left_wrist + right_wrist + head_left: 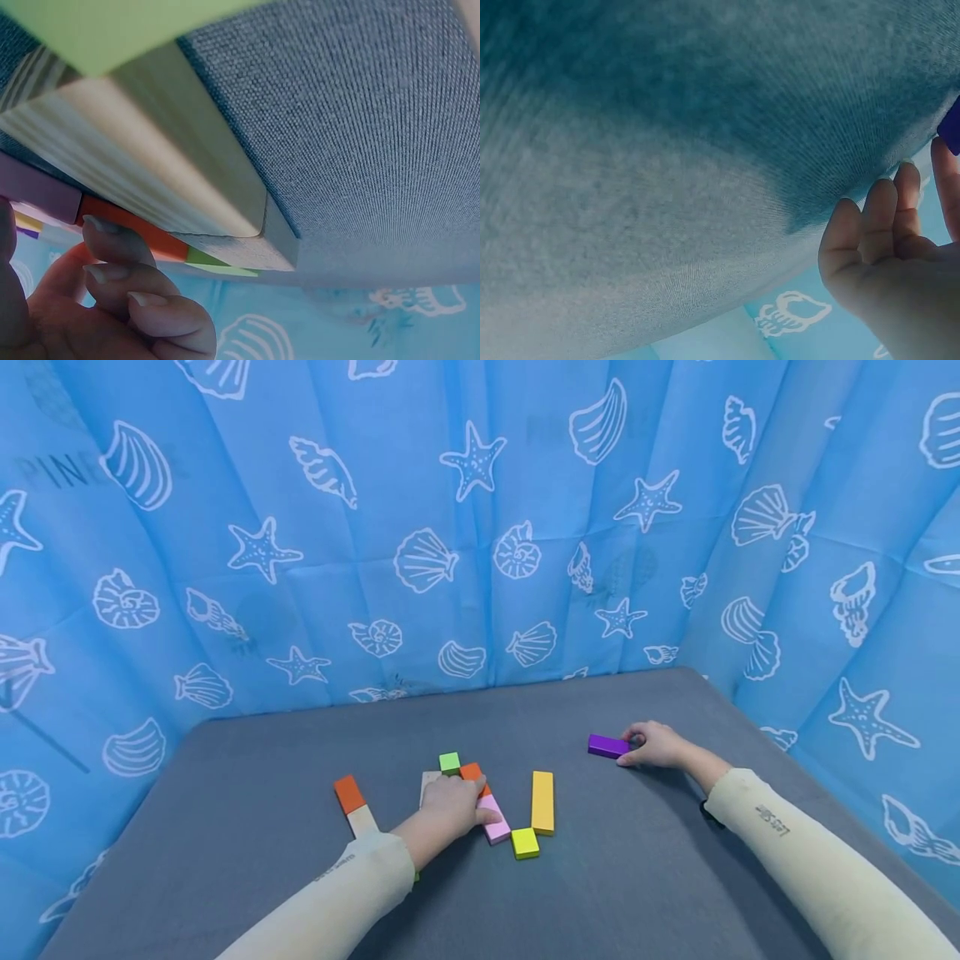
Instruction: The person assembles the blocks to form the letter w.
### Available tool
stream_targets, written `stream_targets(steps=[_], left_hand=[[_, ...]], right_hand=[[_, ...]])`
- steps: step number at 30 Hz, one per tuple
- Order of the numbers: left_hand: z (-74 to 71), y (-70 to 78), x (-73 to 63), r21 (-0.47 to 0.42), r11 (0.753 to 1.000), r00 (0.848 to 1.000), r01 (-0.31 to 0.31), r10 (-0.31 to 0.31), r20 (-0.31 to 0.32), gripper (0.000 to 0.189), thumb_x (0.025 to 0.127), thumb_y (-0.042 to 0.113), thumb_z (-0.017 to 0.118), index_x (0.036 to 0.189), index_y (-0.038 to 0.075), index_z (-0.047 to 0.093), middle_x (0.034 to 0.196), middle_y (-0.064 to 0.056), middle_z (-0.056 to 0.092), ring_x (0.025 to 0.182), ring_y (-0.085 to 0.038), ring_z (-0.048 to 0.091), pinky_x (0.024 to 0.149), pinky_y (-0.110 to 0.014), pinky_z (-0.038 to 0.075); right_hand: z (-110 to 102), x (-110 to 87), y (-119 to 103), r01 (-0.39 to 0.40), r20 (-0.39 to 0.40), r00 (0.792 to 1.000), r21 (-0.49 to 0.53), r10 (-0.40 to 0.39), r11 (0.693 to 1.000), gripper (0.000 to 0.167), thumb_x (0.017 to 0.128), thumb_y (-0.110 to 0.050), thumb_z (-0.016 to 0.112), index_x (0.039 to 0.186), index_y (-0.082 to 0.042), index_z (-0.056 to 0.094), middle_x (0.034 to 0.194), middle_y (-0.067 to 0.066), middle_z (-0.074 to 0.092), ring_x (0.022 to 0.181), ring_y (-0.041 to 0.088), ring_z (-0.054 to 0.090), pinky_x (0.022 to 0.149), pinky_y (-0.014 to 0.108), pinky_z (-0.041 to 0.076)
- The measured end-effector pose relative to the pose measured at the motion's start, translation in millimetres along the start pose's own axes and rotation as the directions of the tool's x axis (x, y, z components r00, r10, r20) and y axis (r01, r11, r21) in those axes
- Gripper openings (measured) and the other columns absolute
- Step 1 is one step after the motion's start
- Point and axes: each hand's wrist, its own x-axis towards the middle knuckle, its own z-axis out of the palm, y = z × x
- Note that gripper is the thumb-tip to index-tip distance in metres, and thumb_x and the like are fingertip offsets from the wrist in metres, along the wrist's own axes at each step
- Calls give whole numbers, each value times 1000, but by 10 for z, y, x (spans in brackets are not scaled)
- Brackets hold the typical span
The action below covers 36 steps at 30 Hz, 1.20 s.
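Observation:
My left hand [450, 807] reaches over a cluster of coloured blocks in the head view. Its index finger lies across an orange block [470, 771], its thumb across the adjoining pink block [493, 828], with a gap between them. Loosely bent fingers [169, 315] show beside that orange block in the left wrist view. A pale wooden block [429, 781] is partly hidden by this hand. On the right, my right hand [657, 747] pinches the near end of a purple block [607, 745] on the table. Only that block's corner appears in the right wrist view.
A light green block [449, 762] touches the cluster's far end. Yellow [525, 843] and long amber [543, 802] blocks lie right of the pink one. Another orange block [348, 793] and wooden block [362, 820] form a left-hand row. A shell-patterned curtain [465, 527] surrounds the grey table.

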Motion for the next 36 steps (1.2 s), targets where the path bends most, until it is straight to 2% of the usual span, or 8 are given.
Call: stream_targets(steps=[6, 10, 14, 21, 25, 29, 33, 36], left_hand=[[1, -20, 9, 2, 1000, 1000, 6, -6, 2, 69, 84, 56, 67, 141, 19, 55, 127, -9, 63, 105, -26, 59, 92, -41, 48], [3, -36, 18, -1, 1000, 1000, 13, -13, 3, 69, 84, 57, 67, 141, 19, 55, 128, -10, 62, 108, -27, 59, 93, -42, 47], [-1, -48, 17, -3, 1000, 1000, 14, -14, 1, 69, 84, 57, 67, 141, 19, 55, 129, -9, 62, 108, -27, 59, 94, -42, 47], [-11, -60, 13, 4, 1000, 1000, 14, -14, -3, 69, 84, 57, 66, 141, 19, 55, 127, -9, 63, 105, -25, 59, 93, -41, 47], [-3, -53, 15, 15, 1000, 1000, 7, -7, -14, 69, 84, 58, 66, 141, 19, 55, 127, -9, 63, 106, -25, 60, 94, -41, 47], [22, -37, 14, 18, 1000, 1000, -9, 9, -27, 69, 84, 57, 67, 140, 19, 55, 126, -9, 63, 105, -25, 60, 93, -41, 48], [31, -21, 11, 20, 1000, 1000, -8, 9, -27, 68, 84, 57, 67, 140, 19, 56, 124, -9, 64, 104, -25, 60, 92, -40, 48], [33, -4, 12, 28, 1000, 1000, 0, 1, -21, 68, 84, 57, 66, 140, 19, 56, 123, -8, 65, 104, -25, 61, 92, -40, 48]], right_hand=[[-8, 23, -25, 15, 3, 1000, 11, -15, 1000, 38, 86, -24, 74, 106, 6, 62, 90, 12, 54, 83, 26, 45, 69, 37, 37], [-4, 48, -34, 13, -1, 1000, 27, -13, 1000, 36, 86, -24, 74, 105, 6, 62, 87, 10, 52, 81, 24, 45, 67, 35, 35], [-10, 87, -28, 21, 0, 1000, 104, -21, 994, 34, 88, -20, 72, 109, 6, 62, 85, 9, 53, 78, 22, 46, 66, 34, 37], [-75, 194, -87, 128, 39, 989, 235, -141, 964, 32, 89, -11, 70, 114, 6, 59, 83, 6, 51, 75, 18, 45, 65, 33, 38], [-107, 278, -180, 155, 96, 978, 245, -183, 957, 35, 90, -11, 71, 118, 4, 58, 86, 7, 53, 76, 18, 46, 65, 32, 41], [-95, 392, -278, 142, 200, 961, 241, -192, 960, 36, 88, -10, 72, 120, 3, 59, 86, 7, 54, 74, 18, 48, 65, 32, 42], [-45, 527, -347, 143, 295, 936, 183, -194, 973, 35, 88, -8, 71, 120, 0, 61, 86, 6, 52, 77, 18, 48, 69, 31, 40], [6, 595, -392, 133, 308, 936, 135, -169, 982, 42, 90, -10, 70, 128, 0, 57, 86, 5, 53, 77, 17, 47, 69, 30, 39]])
